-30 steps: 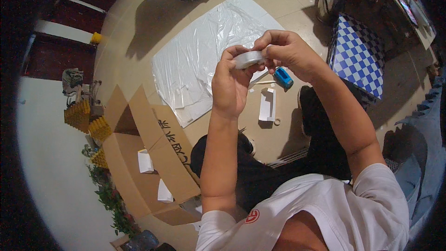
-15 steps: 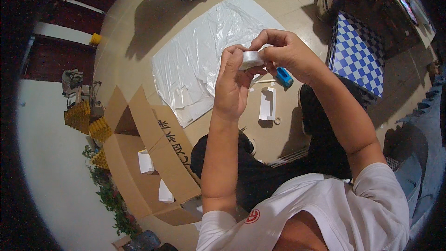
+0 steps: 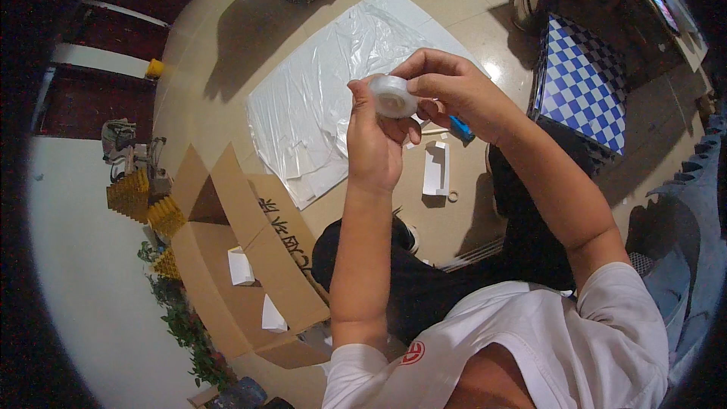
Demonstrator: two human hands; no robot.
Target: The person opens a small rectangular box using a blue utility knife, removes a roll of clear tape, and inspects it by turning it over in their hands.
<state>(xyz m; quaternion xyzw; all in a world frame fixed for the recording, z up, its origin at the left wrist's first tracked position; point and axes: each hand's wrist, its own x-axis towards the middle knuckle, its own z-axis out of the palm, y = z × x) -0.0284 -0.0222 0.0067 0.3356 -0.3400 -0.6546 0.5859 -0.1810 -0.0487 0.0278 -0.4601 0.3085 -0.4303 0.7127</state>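
The left hand point(image 3: 376, 140) pinches a tape roll point(image 3: 393, 95) between thumb and curled fingers. The right hand point(image 3: 454, 91), at the roll's 3 o'clock, closes its fingertips on the rim and also tucks a blue tool point(image 3: 459, 129) under its palm. The roll looks light and stiff, slick on its faces, so the rim is probably the surest hold. Both forearms rise from 6 o'clock, elbows bent. A plastic sheet point(image 3: 326, 98) lies at 10 o'clock, a carton point(image 3: 242, 257) at 8.
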